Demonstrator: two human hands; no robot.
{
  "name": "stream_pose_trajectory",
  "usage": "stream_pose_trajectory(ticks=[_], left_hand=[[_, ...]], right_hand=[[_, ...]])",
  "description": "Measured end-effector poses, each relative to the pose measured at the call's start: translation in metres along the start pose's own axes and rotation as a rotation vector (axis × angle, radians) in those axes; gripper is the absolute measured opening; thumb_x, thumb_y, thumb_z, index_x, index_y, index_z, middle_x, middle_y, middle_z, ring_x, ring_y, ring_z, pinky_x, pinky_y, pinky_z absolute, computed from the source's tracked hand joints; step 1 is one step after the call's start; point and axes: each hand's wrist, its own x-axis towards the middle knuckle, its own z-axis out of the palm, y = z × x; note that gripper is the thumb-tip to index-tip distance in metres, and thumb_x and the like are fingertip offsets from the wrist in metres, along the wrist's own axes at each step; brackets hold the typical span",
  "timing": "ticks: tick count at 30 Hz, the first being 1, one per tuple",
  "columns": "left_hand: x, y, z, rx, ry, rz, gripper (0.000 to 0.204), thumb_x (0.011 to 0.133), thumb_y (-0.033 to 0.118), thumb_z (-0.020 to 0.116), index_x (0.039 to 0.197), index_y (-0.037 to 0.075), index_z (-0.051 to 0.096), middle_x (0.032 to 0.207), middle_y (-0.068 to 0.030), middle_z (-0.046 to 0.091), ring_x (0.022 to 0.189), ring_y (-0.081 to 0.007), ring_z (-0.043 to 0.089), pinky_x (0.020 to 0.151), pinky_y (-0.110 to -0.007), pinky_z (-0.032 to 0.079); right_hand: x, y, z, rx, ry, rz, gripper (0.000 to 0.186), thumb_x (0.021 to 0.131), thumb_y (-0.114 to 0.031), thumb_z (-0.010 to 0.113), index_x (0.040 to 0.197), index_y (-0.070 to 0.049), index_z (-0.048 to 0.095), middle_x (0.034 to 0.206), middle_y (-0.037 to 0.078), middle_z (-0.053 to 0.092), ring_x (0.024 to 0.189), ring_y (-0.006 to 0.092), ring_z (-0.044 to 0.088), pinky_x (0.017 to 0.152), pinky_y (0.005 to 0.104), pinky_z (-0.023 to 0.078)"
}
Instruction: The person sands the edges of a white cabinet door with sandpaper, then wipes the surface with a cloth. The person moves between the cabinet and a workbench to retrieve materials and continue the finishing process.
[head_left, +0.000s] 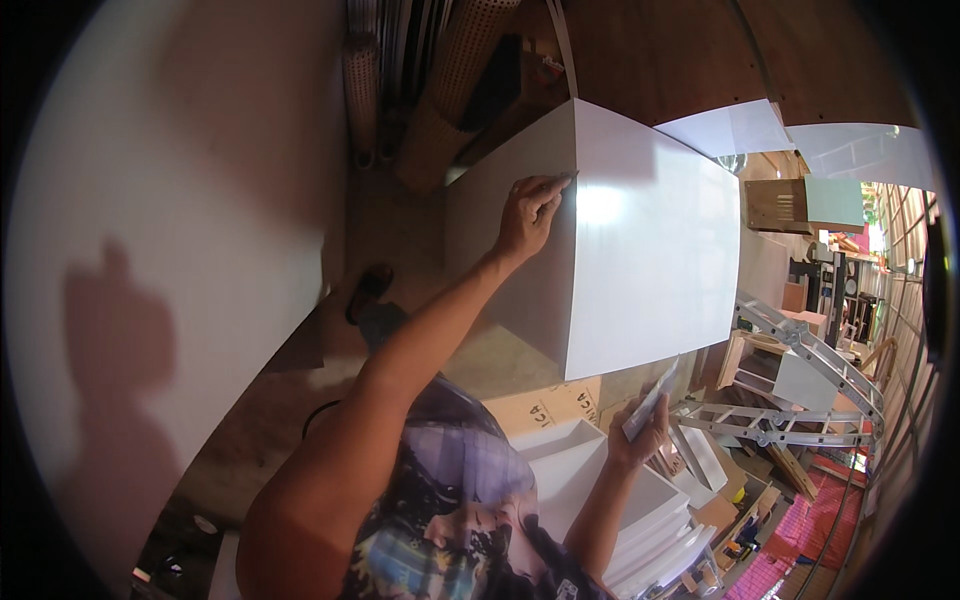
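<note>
A large white box-shaped cabinet [650, 260] stands in front of me, with one long edge toward my left hand. My left hand [527, 218] is at this edge, fingers pinched together against it; whatever they may hold is too small to make out. Lower right, close to the cabinet's near corner, my right hand [645, 432] is closed around a flat, pale grey-white strip [652, 400]. The strip points up toward the cabinet without my being able to tell what it is made of.
A big white panel [200, 250] fills the left side. White drawer-like boxes [600, 475] and a brown cardboard sheet [545, 408] lie near me. A folding metal ladder [815, 360] stands right. Perforated rolls [450, 90] lean behind; white sheets [730, 130] rest beyond the cabinet.
</note>
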Motion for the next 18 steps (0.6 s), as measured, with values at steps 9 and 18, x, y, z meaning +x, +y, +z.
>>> stream_pose_trajectory(ticks=[9, 18], left_hand=[[0.063, -0.027, 0.005, -0.05, 0.068, 0.131, 0.03, 0.089, 0.002, 0.062, 0.117, 0.011, 0.067, 0.097, -0.0107, 0.068, 0.089, -0.0274, 0.064, 0.081, -0.038, 0.049], [0.109, -0.043, 0.011, 0.035, 0.076, 0.123, 0.028, 0.09, 0.007, 0.059, 0.117, 0.008, 0.066, 0.101, -0.0139, 0.067, 0.095, -0.0306, 0.064, 0.085, -0.038, 0.048]], right_hand=[[0.003, 0.004, 0.017, -0.047, 0.168, -0.07, 0.029, 0.101, -0.025, 0.049, 0.117, -0.003, 0.059, 0.096, 0.007, 0.066, 0.052, 0.006, 0.044, 0.039, 0.0209, 0.035], [-0.008, 0.01, 0.029, -0.009, 0.136, -0.096, 0.028, 0.1, -0.023, 0.052, 0.115, -0.002, 0.061, 0.101, 0.012, 0.07, 0.071, 0.014, 0.067, 0.055, 0.0249, 0.056]])
